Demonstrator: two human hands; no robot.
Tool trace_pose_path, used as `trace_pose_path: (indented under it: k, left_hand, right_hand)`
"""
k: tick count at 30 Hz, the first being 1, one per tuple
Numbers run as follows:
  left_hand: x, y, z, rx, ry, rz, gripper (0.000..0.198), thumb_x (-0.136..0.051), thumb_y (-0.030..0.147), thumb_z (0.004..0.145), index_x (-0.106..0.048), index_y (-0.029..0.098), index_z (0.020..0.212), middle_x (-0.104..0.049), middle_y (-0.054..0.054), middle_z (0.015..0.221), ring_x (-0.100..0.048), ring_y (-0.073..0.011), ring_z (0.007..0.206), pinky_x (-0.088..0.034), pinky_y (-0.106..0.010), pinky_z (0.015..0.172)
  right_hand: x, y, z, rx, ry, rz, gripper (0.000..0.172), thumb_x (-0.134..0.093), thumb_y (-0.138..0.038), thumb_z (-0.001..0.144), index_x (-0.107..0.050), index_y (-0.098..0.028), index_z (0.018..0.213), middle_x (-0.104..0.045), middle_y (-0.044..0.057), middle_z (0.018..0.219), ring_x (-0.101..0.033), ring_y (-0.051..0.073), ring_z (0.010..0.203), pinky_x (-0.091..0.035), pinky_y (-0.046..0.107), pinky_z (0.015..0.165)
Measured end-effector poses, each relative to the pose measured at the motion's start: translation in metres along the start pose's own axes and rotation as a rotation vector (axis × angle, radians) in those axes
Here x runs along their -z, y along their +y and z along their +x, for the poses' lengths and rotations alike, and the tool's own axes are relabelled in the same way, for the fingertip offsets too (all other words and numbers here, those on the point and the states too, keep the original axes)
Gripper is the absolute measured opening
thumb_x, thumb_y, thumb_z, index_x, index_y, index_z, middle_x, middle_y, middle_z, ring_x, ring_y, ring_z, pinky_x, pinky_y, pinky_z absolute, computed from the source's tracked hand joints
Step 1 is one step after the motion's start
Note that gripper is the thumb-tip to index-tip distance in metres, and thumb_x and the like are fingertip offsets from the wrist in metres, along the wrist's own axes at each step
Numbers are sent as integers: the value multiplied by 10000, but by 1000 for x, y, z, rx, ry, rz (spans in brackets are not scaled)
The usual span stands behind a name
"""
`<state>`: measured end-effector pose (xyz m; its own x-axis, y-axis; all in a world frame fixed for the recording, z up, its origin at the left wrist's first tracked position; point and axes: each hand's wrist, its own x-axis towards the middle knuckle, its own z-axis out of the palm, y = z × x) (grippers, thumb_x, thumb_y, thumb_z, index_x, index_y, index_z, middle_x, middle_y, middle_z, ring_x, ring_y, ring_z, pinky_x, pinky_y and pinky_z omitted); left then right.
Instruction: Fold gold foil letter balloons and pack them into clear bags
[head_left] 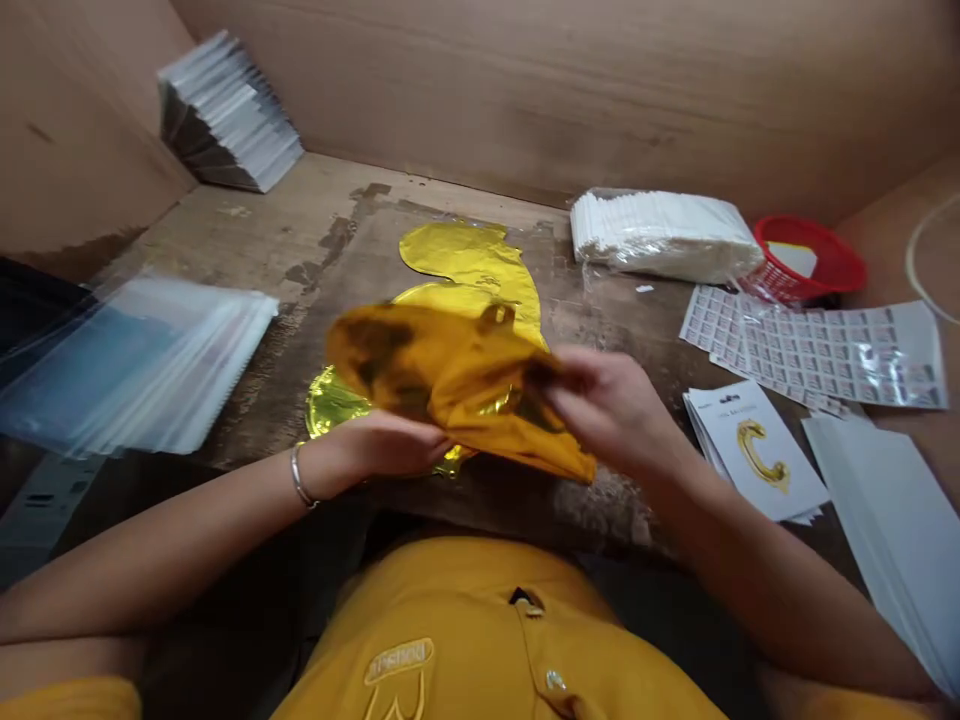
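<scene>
Head view: clear plastic bags point(142, 365) stacked far left; white cards point(225, 115) stacked in back corner. Left hand point(382, 445), silver bangle point(301, 476) on wrist, narrow, cupped under gold foil balloon point(457, 370), holding it. Balloon's folded part lifted between hands, rest lying on wooden worktop point(247, 245). Right hand point(607, 410) narrow, pinching foil fold. Further right: wrapped white bundle point(664, 235), red basket point(814, 258), printed sticker sheets point(832, 355), card with gold letter C point(757, 450), white card stack point(892, 520).
</scene>
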<state>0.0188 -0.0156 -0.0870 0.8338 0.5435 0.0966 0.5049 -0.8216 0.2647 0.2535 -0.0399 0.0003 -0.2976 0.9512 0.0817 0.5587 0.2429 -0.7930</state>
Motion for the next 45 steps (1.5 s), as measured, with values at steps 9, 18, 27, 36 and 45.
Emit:
trace_pose_path:
  k: [9,18,27,36,45]
  left_hand:
    - [-3,-16,-5,-99,120,-47,287,-499,157,894,-616,121,1154,-636,-140,1237,-543,-253,1219,-365,-445,1114]
    - [2,-28,-5,-76,95,-96,225,-465,146,921,-603,143,1099,-667,-105,1201,-514,-239,1271,-296,-489,1157]
    - [5,-34,-5,-24,173,-167,294,-451,84,866,-598,100,1119,-644,-151,1182,-582,-230,1146,-458,-385,1031]
    - [8,-46,-7,379,19,88,528,-398,369,993,-379,143,1470,-356,-154,1540,-291,-361,1431,-203,-601,1149]
    - [4,-49,-6,399,10,77,566,-388,433,992,-370,146,1480,-308,-139,1567,-246,-337,1454,-230,-497,1163]
  right_hand:
    - [-23,80,118,-323,67,-381,181,-638,-279,724,-592,-178,582,-606,16,591,-534,165,599,-354,283,570]
    - [-21,75,137,-186,104,-419,190,-591,-326,782,-636,-175,675,-677,55,707,-551,173,643,-361,286,609]
    - [-35,85,143,-200,80,-500,202,-588,-333,798,-650,-183,678,-694,56,700,-590,183,655,-362,272,591]
    - [-36,83,138,-140,81,-597,232,-591,-324,804,-715,-157,908,-725,109,841,-648,259,795,-485,344,709]
    - [-55,51,59,342,-171,-751,427,-388,-285,971,-566,-110,1318,-532,186,1411,-456,304,1346,-434,516,1084]
